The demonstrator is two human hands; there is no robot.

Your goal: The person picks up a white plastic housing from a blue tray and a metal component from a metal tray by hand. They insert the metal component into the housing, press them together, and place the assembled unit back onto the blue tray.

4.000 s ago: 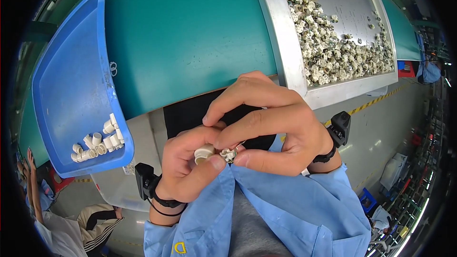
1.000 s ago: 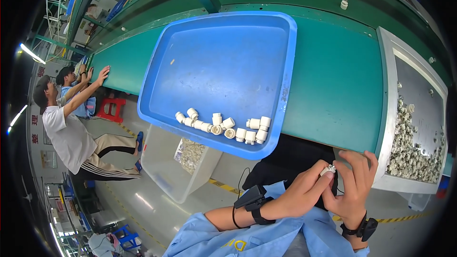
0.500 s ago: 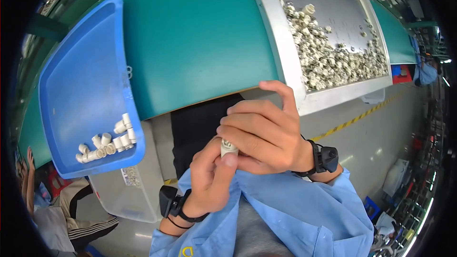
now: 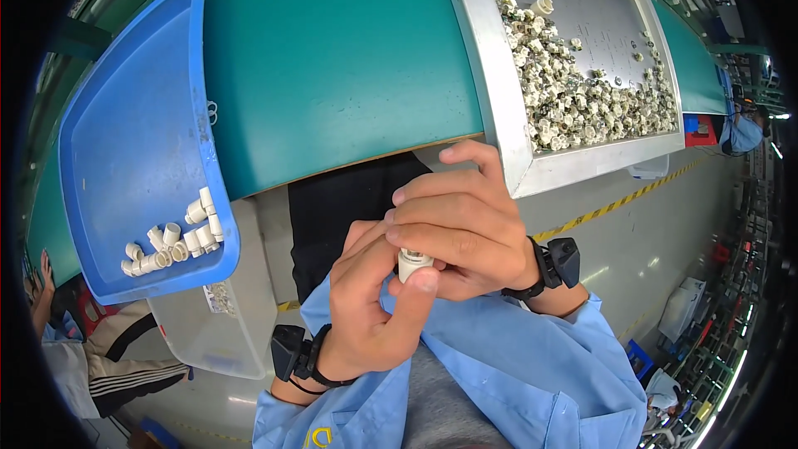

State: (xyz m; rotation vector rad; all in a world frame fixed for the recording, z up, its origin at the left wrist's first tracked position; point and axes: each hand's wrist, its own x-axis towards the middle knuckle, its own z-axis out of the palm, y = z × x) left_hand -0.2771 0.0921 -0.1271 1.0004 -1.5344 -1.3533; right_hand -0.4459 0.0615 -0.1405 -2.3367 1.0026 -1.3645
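In front of my chest, a short white cylinder (image 4: 413,267) is held between both hands, with some metal showing at its upper end. My left hand (image 4: 366,303) is closed around it, the thumb pressing on its near side. The fingers of my right hand (image 4: 470,233) bend over its top, index finger at the rim and little finger raised; what their tips hold, if anything, is hidden. To the left, several similar white cylinders (image 4: 170,234) lie in the near corner of a blue tray (image 4: 133,141). At right, small white-and-metal pieces (image 4: 573,100) fill much of a metal-framed tray (image 4: 489,75).
Both trays rest on a green table (image 4: 341,58). One larger white cylinder (image 4: 542,7) lies on the pile of small pieces. Below the blue tray stands a translucent plastic bin (image 4: 216,337). Another person (image 4: 71,370) is at the lower left, and one more (image 4: 742,131) far right.
The white cylinder has moved slightly right and down in the picture along with my left hand. My right fingers cover more of its upper end. The view has shifted a little.
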